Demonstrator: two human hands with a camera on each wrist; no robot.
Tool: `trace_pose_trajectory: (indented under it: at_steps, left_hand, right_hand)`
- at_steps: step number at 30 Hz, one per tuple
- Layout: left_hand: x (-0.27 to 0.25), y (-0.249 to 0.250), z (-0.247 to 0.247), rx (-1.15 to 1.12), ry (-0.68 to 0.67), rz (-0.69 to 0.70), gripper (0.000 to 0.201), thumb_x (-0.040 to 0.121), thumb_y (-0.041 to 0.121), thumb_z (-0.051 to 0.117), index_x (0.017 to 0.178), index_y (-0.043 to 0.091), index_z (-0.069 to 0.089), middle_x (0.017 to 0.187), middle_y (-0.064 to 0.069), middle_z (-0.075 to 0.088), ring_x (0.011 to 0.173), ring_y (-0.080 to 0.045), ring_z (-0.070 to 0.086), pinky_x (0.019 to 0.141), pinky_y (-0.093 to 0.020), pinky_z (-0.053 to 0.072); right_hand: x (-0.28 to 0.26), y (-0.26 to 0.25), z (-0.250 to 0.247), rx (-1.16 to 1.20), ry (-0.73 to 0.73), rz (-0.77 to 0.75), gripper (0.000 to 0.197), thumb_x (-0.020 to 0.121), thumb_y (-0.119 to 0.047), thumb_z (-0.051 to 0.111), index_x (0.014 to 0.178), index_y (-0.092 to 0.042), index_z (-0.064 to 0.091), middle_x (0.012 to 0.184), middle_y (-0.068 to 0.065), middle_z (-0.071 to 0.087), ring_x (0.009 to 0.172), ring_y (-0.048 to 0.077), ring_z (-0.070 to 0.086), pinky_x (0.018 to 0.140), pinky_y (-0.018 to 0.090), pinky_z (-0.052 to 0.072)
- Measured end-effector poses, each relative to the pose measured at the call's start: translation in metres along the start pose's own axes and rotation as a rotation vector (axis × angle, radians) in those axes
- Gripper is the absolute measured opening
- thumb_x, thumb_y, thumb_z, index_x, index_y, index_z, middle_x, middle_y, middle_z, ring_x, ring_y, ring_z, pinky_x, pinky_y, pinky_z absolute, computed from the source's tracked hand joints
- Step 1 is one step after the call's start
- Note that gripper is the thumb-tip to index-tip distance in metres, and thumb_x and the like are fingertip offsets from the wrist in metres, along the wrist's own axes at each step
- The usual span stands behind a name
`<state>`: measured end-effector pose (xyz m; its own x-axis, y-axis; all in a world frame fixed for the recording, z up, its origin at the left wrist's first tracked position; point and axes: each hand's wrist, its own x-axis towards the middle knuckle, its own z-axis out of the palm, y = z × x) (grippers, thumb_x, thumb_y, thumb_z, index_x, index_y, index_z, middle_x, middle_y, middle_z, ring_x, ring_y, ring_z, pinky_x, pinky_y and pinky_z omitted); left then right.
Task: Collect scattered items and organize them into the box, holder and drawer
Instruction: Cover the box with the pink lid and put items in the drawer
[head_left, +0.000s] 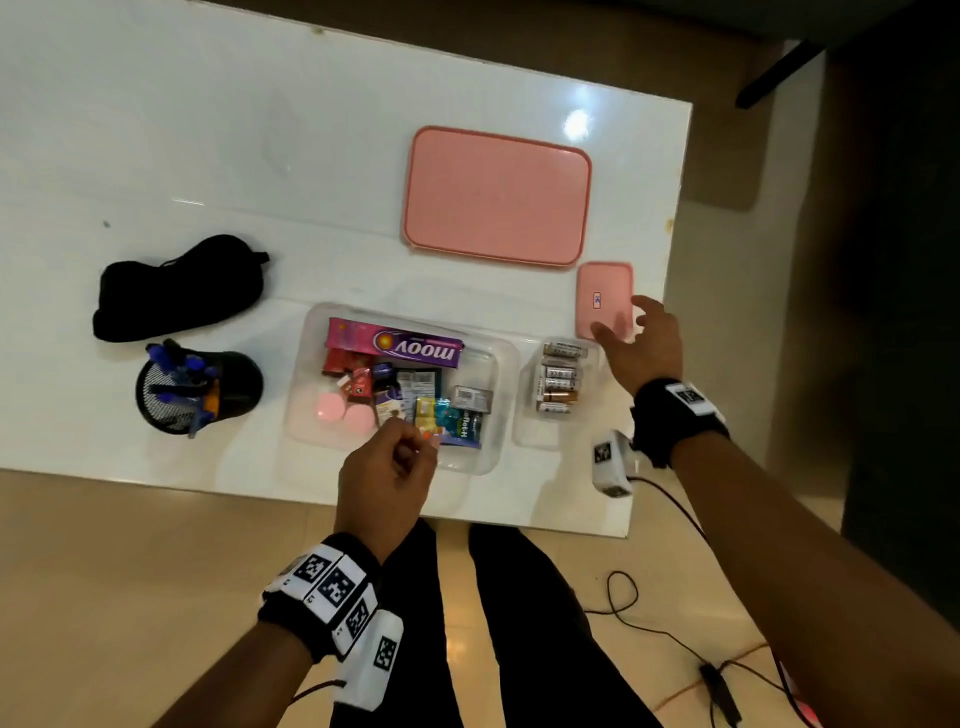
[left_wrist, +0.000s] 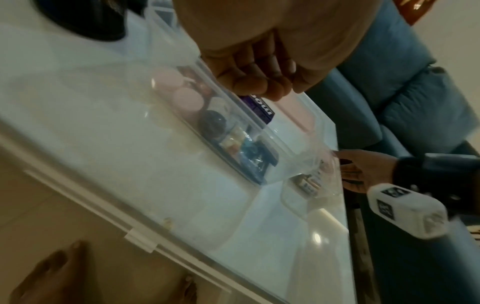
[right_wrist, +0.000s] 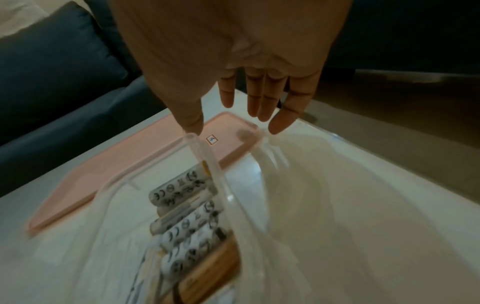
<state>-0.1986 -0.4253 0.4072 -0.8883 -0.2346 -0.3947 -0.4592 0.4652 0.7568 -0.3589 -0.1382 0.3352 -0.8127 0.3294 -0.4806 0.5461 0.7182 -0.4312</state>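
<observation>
A large clear box (head_left: 483, 457) on the white table holds a purple "moov" carton (head_left: 395, 345), sachets and two pink round pieces. My left hand (head_left: 415, 447) hovers over its near rim with fingers curled; the left wrist view shows nothing in the left hand (left_wrist: 259, 86). To the right, a small clear box (head_left: 550, 434) holds several batteries (head_left: 558, 376). Its small pink lid (head_left: 605, 291) lies just beyond. My right hand (head_left: 621, 319) is spread over that lid's near end, fingers straight. In the right wrist view the right hand (right_wrist: 233, 123) is above the lid (right_wrist: 155, 156) and the batteries (right_wrist: 182, 205).
A large pink lid (head_left: 496, 197) lies flat behind the large box. At the left stand a black mesh pen holder (head_left: 197, 389) with blue pens and a black pouch (head_left: 176, 286). The table's right edge (head_left: 670, 312) is close to my right hand. Cables lie on the floor.
</observation>
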Motion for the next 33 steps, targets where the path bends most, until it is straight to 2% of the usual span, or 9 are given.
trace_pose_trajectory:
  at_steps: [4,8,11,14,16,19,24,29,33]
  left_hand:
    - [0.002,0.031,0.028,-0.062,-0.246,0.083,0.014,0.089,0.022,0.066,0.079,0.022,0.057,0.063,0.009,0.057,0.056,-0.008,0.051,0.054,-0.018,0.042]
    - [-0.002,0.051,0.065,-0.072,-0.429,0.024,0.007,0.09,0.021,0.064,0.095,0.021,0.06,0.076,0.003,0.063,0.063,-0.005,0.057,0.059,-0.016,0.047]
    - [-0.006,0.051,0.094,-0.04,-0.438,-0.045,0.033,0.09,0.025,0.064,0.122,0.023,0.053,0.11,0.0,0.062,0.096,-0.011,0.063,0.079,-0.023,0.053]
    - [-0.003,0.057,0.11,0.081,-0.442,-0.038,0.066,0.092,0.026,0.06,0.149,0.016,0.027,0.149,-0.001,0.035,0.135,-0.015,0.037,0.11,-0.023,0.031]
    - [0.004,0.065,0.117,0.105,-0.412,-0.049,0.072,0.094,0.022,0.057,0.152,0.013,0.016,0.156,-0.002,0.023,0.142,-0.013,0.023,0.106,-0.006,0.01]
    - [0.017,0.071,0.124,0.087,-0.333,-0.071,0.067,0.097,0.02,0.052,0.153,0.011,0.015,0.158,-0.004,0.021,0.145,-0.012,0.016,0.1,0.003,0.0]
    - [0.051,0.065,0.126,0.132,-0.156,-0.124,0.055,0.099,0.025,0.049,0.147,0.006,0.032,0.154,-0.012,0.031,0.145,-0.025,0.024,0.119,-0.032,0.016]
    - [0.071,0.071,0.12,0.037,-0.27,-0.247,0.045,0.098,0.03,0.051,0.14,0.013,0.046,0.142,-0.003,0.049,0.118,-0.017,0.054,0.098,-0.03,0.042]
    - [0.079,0.078,0.121,0.019,-0.329,-0.197,0.04,0.095,0.021,0.055,0.134,0.02,0.05,0.125,0.0,0.062,0.095,-0.015,0.062,0.081,-0.023,0.047]
  right_hand:
    - [0.022,-0.02,0.001,-0.182,-0.083,0.001,0.091,0.072,-0.066,0.069,0.145,-0.026,0.033,0.133,0.013,0.04,0.125,0.037,0.045,0.103,0.046,0.043]
    - [0.027,-0.033,0.004,-0.329,-0.077,-0.06,0.09,0.067,-0.063,0.072,0.138,-0.026,0.03,0.126,0.01,0.039,0.12,0.038,0.043,0.087,0.048,0.045]
    - [0.033,-0.03,0.001,-0.313,-0.075,-0.055,0.093,0.066,-0.055,0.074,0.14,-0.03,0.024,0.127,0.01,0.039,0.117,0.038,0.045,0.082,0.045,0.045]
    - [0.037,-0.021,-0.011,-0.187,-0.072,-0.002,0.097,0.065,-0.054,0.076,0.144,-0.036,0.022,0.127,0.011,0.039,0.117,0.039,0.045,0.085,0.045,0.046]
    - [0.032,-0.012,-0.022,-0.056,-0.04,0.031,0.095,0.064,-0.053,0.077,0.142,-0.036,0.025,0.125,0.011,0.041,0.115,0.04,0.048,0.091,0.046,0.048]
    - [0.008,0.0,-0.036,0.054,0.041,-0.01,0.092,0.06,-0.054,0.077,0.138,-0.037,0.031,0.119,0.008,0.043,0.107,0.037,0.053,0.093,0.048,0.051]
    - [-0.065,0.012,-0.027,0.057,0.003,-0.131,0.093,0.058,-0.056,0.077,0.139,-0.037,0.034,0.107,0.002,0.041,0.098,0.027,0.051,0.085,0.032,0.047]
    - [-0.106,0.008,0.015,0.088,-0.046,-0.09,0.09,0.063,-0.06,0.073,0.14,-0.037,0.034,0.113,0.003,0.044,0.105,0.025,0.045,0.082,0.03,0.04]
    - [-0.108,-0.006,0.036,0.049,0.052,-0.055,0.075,0.073,-0.058,0.067,0.138,-0.031,0.041,0.122,0.007,0.044,0.104,0.027,0.045,0.076,0.039,0.052]
